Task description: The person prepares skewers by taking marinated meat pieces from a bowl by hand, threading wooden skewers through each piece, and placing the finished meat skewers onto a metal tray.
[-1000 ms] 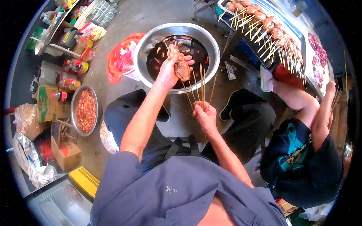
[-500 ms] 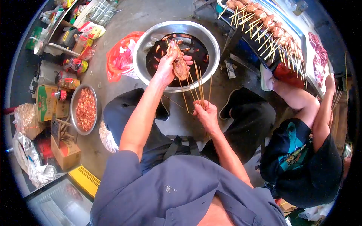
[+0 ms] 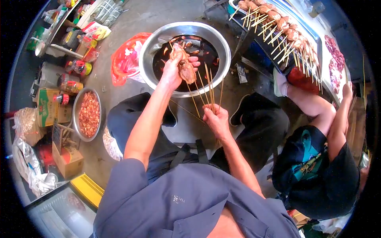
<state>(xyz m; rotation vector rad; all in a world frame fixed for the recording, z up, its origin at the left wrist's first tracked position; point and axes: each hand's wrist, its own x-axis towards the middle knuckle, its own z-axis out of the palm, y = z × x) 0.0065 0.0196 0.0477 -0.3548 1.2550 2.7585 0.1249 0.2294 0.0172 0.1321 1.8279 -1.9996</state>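
Left hand (image 3: 172,73) grips a glossy, reddish-brown, elongated piece of meat (image 3: 188,73), thumb laid across it and fingers wrapped beneath. Right hand (image 3: 216,119) is closed around a bundle of thin, straw-coloured wooden skewers (image 3: 212,92), their upper lengths fanned out toward the meat. The meat is located above a wide, round, silver metal basin (image 3: 149,55) containing dark brown liquid (image 3: 208,49) with pale pieces floating in it. The basin stands on the floor ahead of the knees, presumably so that drips fall back inside and both hands reach it without stretching. The skewers appear to be held low to keep their upper ends free and near the work. At least one stick projects below the meat and another shows at its upper end; whether a single stick runs through cannot be determined. Condition of the meat: wet sheen, lumpy and uneven surface, colouring mottled from tan to darker brown, lower end rounded, upper part narrower.
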